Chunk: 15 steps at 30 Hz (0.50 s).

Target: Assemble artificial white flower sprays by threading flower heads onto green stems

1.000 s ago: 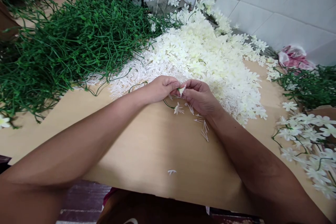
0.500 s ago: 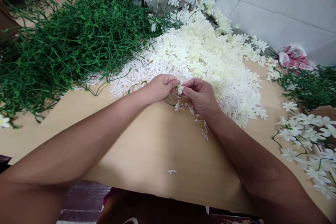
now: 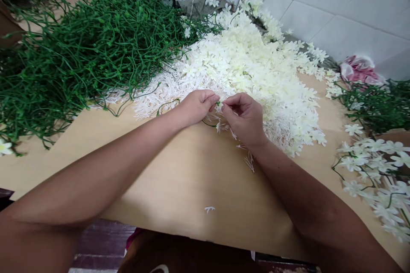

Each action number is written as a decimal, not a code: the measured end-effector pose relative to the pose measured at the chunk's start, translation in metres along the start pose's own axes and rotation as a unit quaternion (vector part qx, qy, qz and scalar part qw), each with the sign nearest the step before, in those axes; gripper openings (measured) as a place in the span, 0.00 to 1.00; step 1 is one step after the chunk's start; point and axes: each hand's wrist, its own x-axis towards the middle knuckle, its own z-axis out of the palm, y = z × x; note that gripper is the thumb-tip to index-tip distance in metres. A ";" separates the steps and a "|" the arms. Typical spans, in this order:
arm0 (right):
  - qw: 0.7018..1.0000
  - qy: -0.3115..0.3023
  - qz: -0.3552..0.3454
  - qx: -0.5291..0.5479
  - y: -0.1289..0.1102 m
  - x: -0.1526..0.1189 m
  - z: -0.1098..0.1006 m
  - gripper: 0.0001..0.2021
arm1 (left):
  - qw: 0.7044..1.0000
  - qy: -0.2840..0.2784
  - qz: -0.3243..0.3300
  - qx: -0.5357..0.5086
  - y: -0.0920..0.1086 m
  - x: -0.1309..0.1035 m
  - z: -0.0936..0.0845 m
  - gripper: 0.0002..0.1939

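My left hand [image 3: 201,106] is closed in a pinch on a green artificial flower stem [image 3: 218,103], whose small green tip pokes out past the thumb. Close beside it, my right hand [image 3: 246,116] pinches at that tip, thumb against forefinger. What lies between the right fingertips is too small to make out. Below the hands, a curved green stem end [image 3: 209,125] reaches a small white flower piece [image 3: 219,127]. Just behind the hands spreads a heap of white artificial petals [image 3: 253,64], with thin white stamens [image 3: 173,87] along its near left side.
A big pile of green stems [image 3: 96,51] covers the left. To the right lie finished white flowers [image 3: 381,170] on stems and more greenery [image 3: 381,104]. Loose white stamens [image 3: 250,163] and a white scrap [image 3: 209,209] rest on the board [image 3: 166,179]. A tiled wall [image 3: 346,4] stands behind.
My right hand has turned slightly and shifted a little at the stem tip. The white flower seen between the fingertips earlier is now mostly hidden. My left hand has hardly moved.
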 end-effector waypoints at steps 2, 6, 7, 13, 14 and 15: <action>1.000 -0.008 -0.013 -0.004 0.001 -0.001 0.000 0.04 | 1.000 -0.001 -0.003 0.004 -0.001 0.000 0.000 0.18; 0.999 -0.035 -0.011 0.013 -0.001 -0.003 0.001 0.02 | 1.000 0.002 -0.005 0.002 -0.003 0.001 0.001 0.17; 0.999 -0.041 -0.008 0.016 -0.001 -0.003 0.001 0.02 | 1.000 0.002 -0.005 -0.001 -0.004 0.002 0.001 0.17; 0.995 -0.081 0.047 0.047 -0.003 -0.001 -0.002 0.07 | 1.000 -0.018 -0.004 -0.025 -0.005 0.002 0.001 0.15; 0.994 -0.083 0.055 0.049 -0.003 0.000 -0.003 0.08 | 1.000 -0.021 -0.004 -0.023 -0.006 0.002 0.002 0.15; 0.993 -0.083 0.062 0.050 -0.003 0.000 -0.003 0.08 | 1.000 -0.022 -0.004 -0.020 -0.006 0.002 0.002 0.15</action>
